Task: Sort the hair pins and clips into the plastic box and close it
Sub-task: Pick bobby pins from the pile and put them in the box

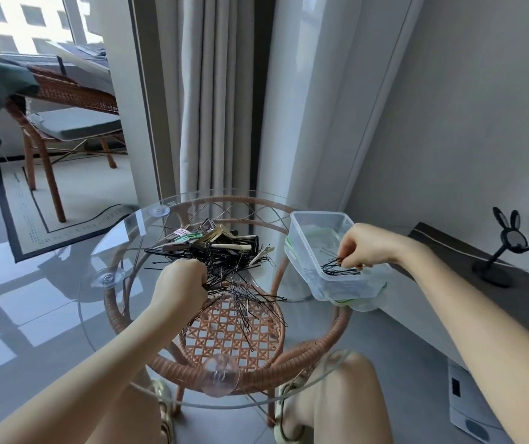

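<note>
Pins (247, 299) in a black tangle across the middle of the round glass table (96, 315), with clips (221, 243) in black, cream, brass and pale green heaped on the far side of the same pile. Digs in with the left hand (183, 283) at the near-left edge of the tangle, knuckles up, fingers curled tight round a bunch of pins, loose ends splaying out past the palm. Reaches across with the right hand (365, 246) into the clear plastic box (320, 216), fingertips pinched together on a small bundle of black pins (340, 270) low against the near wall. Box open, at the table's right edge, tipped slightly, sitting on a green-trimmed lid (346, 303) just beneath it. Only that one small cluster of pins inside; the great bulk out on the glass.

Under the glass, a woven rattan base (234, 341), clear suction cups (219, 374) between frame and top. Bare knees (349, 379) below the near rim. Off to the right, a black rabbit-eared stand (514, 240) on a dark ledge. Beyond, pale curtains (218, 107) and a rattan chair (64, 91) by the window.
</note>
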